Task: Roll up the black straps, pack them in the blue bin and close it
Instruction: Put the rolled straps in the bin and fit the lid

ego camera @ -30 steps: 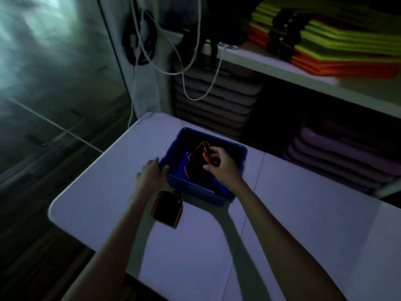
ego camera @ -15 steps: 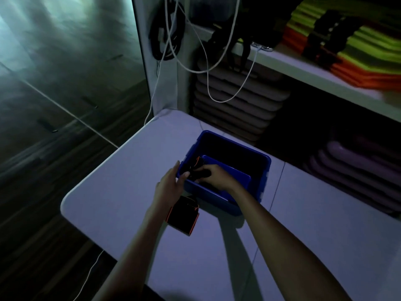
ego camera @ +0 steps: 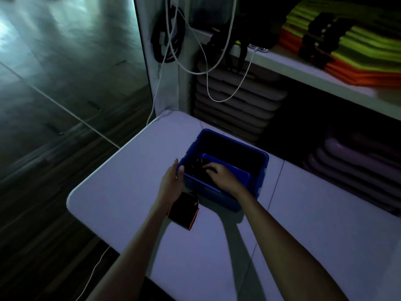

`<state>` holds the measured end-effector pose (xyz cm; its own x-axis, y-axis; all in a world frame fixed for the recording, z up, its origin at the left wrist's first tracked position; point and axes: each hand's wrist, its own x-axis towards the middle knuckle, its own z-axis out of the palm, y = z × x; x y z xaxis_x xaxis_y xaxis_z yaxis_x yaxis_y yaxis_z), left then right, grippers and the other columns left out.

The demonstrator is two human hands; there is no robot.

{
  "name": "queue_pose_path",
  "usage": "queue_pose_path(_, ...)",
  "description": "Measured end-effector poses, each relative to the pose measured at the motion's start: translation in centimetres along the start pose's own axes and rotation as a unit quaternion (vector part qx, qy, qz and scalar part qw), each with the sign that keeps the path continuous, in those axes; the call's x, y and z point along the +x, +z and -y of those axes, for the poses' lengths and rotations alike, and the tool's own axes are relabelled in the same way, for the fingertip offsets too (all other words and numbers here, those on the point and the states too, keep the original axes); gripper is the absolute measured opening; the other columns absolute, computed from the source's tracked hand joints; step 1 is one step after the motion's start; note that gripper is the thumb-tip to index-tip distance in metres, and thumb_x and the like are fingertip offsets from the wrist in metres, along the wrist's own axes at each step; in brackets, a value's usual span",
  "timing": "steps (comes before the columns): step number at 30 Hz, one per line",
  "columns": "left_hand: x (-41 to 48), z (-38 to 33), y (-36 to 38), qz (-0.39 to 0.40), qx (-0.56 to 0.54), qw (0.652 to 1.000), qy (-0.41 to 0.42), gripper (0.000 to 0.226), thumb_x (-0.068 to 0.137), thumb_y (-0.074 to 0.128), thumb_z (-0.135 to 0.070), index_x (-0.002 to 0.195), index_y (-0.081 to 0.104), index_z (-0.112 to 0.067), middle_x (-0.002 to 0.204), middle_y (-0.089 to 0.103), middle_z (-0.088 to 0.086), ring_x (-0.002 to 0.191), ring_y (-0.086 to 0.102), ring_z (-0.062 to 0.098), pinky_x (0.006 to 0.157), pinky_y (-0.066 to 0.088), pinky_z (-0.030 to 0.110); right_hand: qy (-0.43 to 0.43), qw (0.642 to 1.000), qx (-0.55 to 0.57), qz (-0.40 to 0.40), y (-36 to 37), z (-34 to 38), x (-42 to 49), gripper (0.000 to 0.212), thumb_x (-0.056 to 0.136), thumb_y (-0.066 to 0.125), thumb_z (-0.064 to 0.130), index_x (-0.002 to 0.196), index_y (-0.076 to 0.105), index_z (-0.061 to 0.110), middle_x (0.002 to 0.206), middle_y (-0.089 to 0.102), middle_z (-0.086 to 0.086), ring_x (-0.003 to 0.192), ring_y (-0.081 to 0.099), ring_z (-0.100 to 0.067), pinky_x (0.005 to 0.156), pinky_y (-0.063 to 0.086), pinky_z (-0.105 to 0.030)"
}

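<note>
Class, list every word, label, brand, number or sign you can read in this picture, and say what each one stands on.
No text can be read.
The blue bin, the rolled black strap on the table and the stacked green and orange pads on the shelf show no lettering.
The picture is dim, so any small print would be too dark to make out.

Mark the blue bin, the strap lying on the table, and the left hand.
blue bin (ego camera: 208,193): head view, near outer wall.
strap (ego camera: 183,210): head view, its black middle.
left hand (ego camera: 172,181): head view, back of hand.
</note>
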<state>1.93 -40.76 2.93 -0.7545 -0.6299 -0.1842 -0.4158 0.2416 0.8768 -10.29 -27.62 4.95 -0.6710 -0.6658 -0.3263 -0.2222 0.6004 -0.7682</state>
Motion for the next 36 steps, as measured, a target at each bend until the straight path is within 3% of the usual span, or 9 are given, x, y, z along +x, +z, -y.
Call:
queue_pose_path(8,-3.7,5.0,-0.6,-0.049,-0.062,0.993,-0.088,0.032,0.097,0.041,-0.020,0.124,0.056,-0.009,0.124,0.060,0.013,0.116,0.057,0.027,0.101,0.045,0.044,-0.167,0.942,0.054,-0.286,3.6,1.6,-8.5,0.021,0.092,0.048,0.019,0.101,0.066,0.016,0.092,0.064,0.008,0.086,0.061,-0.009,0.080,0.049,-0.026)
queue_pose_path(12,-5.3,7.3,-0.9,-0.009,-0.064,0.990,-0.126,0.036,0.093,0.052,-0.017,0.128,0.052,-0.008,0.120,0.060,0.011,0.107,0.059,0.023,0.088,0.047,0.032,0.085,0.956,0.248,-0.132,8.5,-1.0,-11.2,0.010,0.091,0.054,0.019,0.095,0.060,0.026,0.097,0.066,0.001,0.089,0.063,-0.018,0.070,0.053,-0.028)
queue_pose_path(16,-5.6,7.6,-0.4,0.053,-0.033,0.995,-0.078,0.029,0.092,0.052,-0.015,0.119,0.062,-0.016,0.109,0.069,0.007,0.098,0.065,0.020,0.089,0.051,0.040,0.191,0.910,0.366,-0.040,9.9,-1.9,-9.7,0.049,0.089,0.062,0.011,0.134,0.042,0.008,0.126,0.052,-0.011,0.096,0.055,-0.013,0.052,0.046,-0.006)
queue_pose_path(20,-6.2,7.4,-0.1,0.039,-0.020,0.998,-0.053,0.026,0.092,0.051,-0.020,0.115,0.064,-0.021,0.106,0.070,0.005,0.098,0.065,0.019,0.087,0.052,0.038,0.163,0.922,0.350,-0.010,10.6,-1.6,-9.1,0.037,0.089,0.058,0.001,0.125,0.052,0.009,0.113,0.059,-0.011,0.087,0.059,-0.009,0.057,0.049,-0.007)
queue_pose_path(24,-7.9,7.3,0.2,0.006,-0.081,0.995,-0.064,0.026,0.094,0.047,-0.020,0.116,0.061,-0.021,0.109,0.069,0.006,0.101,0.064,0.021,0.093,0.050,0.048,0.138,0.938,0.316,-0.040,11.5,-2.1,-9.7,0.027,0.082,0.068,0.016,0.107,0.062,0.025,0.117,0.063,-0.007,0.110,0.060,-0.023,0.085,0.055,-0.029)
queue_pose_path(26,-9.2,6.5,0.3,-0.027,-0.104,0.993,-0.039,0.027,0.097,0.045,-0.014,0.121,0.058,-0.017,0.115,0.066,0.009,0.107,0.061,0.021,0.095,0.049,0.043,0.090,0.962,0.253,-0.053,10.7,-1.6,-10.7,0.030,0.085,0.068,0.025,0.113,0.059,0.031,0.120,0.060,-0.002,0.108,0.059,-0.015,0.083,0.052,-0.022)
queue_pose_path(30,-9.6,2.0,-0.9,-0.079,-0.141,0.985,0.059,0.032,0.097,0.045,-0.017,0.127,0.053,-0.014,0.118,0.061,0.005,0.110,0.057,0.014,0.091,0.047,0.022,-0.016,0.961,0.256,-0.103,7.5,1.1,-12.7,0.033,0.085,0.067,0.032,0.104,0.053,0.056,0.115,0.060,0.013,0.105,0.062,-0.010,0.087,0.055,-0.032)
queue_pose_path(34,-6.0,-2.9,-2.0,-0.086,-0.068,0.972,0.209,0.038,0.095,0.041,-0.029,0.124,0.057,-0.011,0.116,0.062,0.004,0.108,0.056,0.014,0.093,0.044,0.023,-0.086,0.946,0.210,-0.233,1.9,3.7,-12.1,0.032,0.086,0.067,0.023,0.110,0.054,0.039,0.105,0.050,0.026,0.096,0.052,0.009,0.078,0.040,0.000)
queue_pose_path(36,-2.7,-3.7,-2.2,-0.086,0.036,0.979,0.182,0.042,0.095,0.043,-0.029,0.130,0.052,-0.007,0.126,0.057,0.011,0.119,0.050,0.025,0.100,0.040,0.034,-0.112,0.941,0.149,-0.284,-1.0,3.6,-10.5,0.033,0.087,0.067,0.020,0.117,0.057,0.030,0.104,0.053,0.017,0.091,0.052,0.006,0.078,0.037,0.000)
